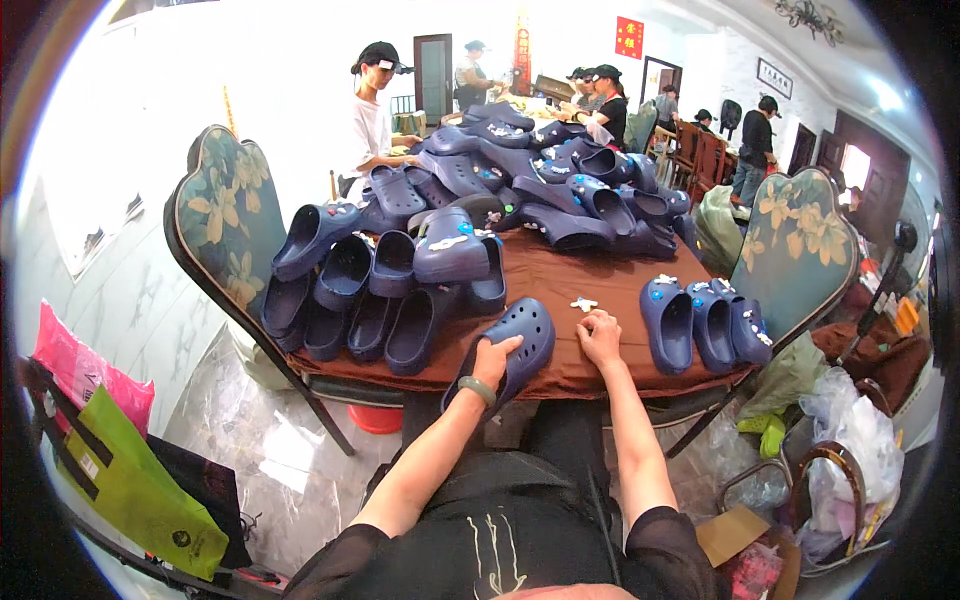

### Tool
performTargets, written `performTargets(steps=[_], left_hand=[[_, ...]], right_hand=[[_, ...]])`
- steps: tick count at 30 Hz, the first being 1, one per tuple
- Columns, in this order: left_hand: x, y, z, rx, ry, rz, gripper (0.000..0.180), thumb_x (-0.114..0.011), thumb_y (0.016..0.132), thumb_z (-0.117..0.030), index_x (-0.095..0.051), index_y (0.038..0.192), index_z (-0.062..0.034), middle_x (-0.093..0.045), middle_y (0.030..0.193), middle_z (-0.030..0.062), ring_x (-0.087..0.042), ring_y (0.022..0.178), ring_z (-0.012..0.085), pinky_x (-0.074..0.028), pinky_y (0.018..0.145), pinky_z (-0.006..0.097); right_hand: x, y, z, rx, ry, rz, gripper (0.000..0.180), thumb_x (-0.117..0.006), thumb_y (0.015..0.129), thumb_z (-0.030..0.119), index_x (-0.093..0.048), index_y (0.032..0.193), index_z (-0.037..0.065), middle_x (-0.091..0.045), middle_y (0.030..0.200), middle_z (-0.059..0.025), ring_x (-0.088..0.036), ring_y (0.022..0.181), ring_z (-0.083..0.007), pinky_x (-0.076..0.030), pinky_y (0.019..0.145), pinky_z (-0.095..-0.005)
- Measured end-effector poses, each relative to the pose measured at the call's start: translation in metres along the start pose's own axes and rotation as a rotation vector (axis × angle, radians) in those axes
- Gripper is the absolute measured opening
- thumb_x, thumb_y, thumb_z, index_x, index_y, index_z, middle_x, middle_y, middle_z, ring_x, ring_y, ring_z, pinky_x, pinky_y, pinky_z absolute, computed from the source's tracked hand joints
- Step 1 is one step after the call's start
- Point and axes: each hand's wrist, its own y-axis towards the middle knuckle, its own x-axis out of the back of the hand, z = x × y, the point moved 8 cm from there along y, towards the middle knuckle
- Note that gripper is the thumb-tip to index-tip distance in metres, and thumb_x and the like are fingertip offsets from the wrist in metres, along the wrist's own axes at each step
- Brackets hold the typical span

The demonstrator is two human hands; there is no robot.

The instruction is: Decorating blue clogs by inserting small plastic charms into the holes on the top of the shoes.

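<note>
A navy clog (528, 338) with round holes in its upper is tilted at the near table edge, gripped by my left hand (488, 362). My right hand (600, 340) rests on the brown tablecloth (560, 272), its fingers curled and pressed together. A small white shoe charm (583, 303) lies right at those fingertips; whether they pinch anything is hidden. To the right stand several clogs with colourful charms (668, 318). On the left, more navy clogs (415, 330) are stacked in rows.
A high heap of navy clogs (480, 165) covers the far part of the table. Flowered chairs (235, 205) flank both sides. Bags, including a green one (140, 480), sit at the lower left, and a clear plastic bag (850, 450) at the right. Other people (375, 120) work beyond the table.
</note>
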Motion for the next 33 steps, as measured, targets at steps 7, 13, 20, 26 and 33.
performTargets(steps=[7, 13, 20, 26, 33], left_hand=[[-0.009, -0.006, -0.007, 0.034, 0.053, -0.017, 0.036, -0.070, 0.075, -0.016, -0.059, 0.102, 0.0053, -0.064, 0.089, 0.0121, -0.063, 0.074, 0.0215, -0.051, 0.067, 0.034], [0.000, 0.003, 0.003, 0.001, 0.037, -0.015, 0.031, -0.069, 0.075, -0.015, -0.060, 0.099, 0.0023, -0.064, 0.085, 0.0110, -0.063, 0.069, 0.0213, -0.052, 0.063, 0.034], [0.001, 0.000, -0.003, -0.010, 0.066, -0.036, 0.030, -0.068, 0.074, -0.013, -0.060, 0.097, 0.0041, -0.064, 0.084, 0.0102, -0.061, 0.066, 0.0187, -0.050, 0.060, 0.031], [-0.004, -0.037, -0.013, 0.072, 0.239, 0.129, 0.031, -0.065, 0.073, -0.009, -0.060, 0.099, 0.0062, -0.064, 0.088, 0.0119, -0.060, 0.074, 0.0197, -0.049, 0.069, 0.031], [0.023, -0.074, -0.010, 0.061, 0.187, 0.104, 0.029, -0.065, 0.073, -0.008, -0.062, 0.100, 0.0029, -0.065, 0.093, 0.0086, -0.061, 0.079, 0.0171, -0.048, 0.074, 0.030]], right_hand=[[-0.005, 0.001, -0.043, -0.336, 0.009, 0.046, 0.020, -0.065, 0.074, 0.018, -0.052, 0.070, 0.005, -0.055, 0.083, -0.0159, -0.054, 0.081, -0.0348, -0.043, 0.072, -0.0473], [-0.013, 0.000, -0.050, -0.398, 0.046, -0.002, 0.023, -0.061, 0.073, 0.012, -0.049, 0.091, 0.004, -0.053, 0.090, -0.0183, -0.054, 0.088, -0.0368, -0.044, 0.077, -0.0443], [0.000, 0.003, -0.028, -0.270, 0.003, -0.018, 0.033, -0.067, 0.071, 0.013, -0.052, 0.100, 0.006, -0.052, 0.103, -0.0120, -0.049, 0.104, -0.0305, -0.040, 0.085, -0.0423], [-0.031, 0.038, -0.041, -0.082, -0.510, 0.209, 0.054, -0.068, 0.075, 0.038, -0.052, 0.118, 0.007, -0.046, 0.126, -0.0109, -0.035, 0.123, -0.0298, -0.022, 0.098, -0.0562], [-0.085, 0.055, -0.050, -0.234, -0.514, 0.870, 0.036, -0.060, 0.083, 0.034, -0.063, 0.108, 0.008, -0.062, 0.110, -0.0160, -0.056, 0.111, -0.0318, -0.029, 0.100, -0.0596]])
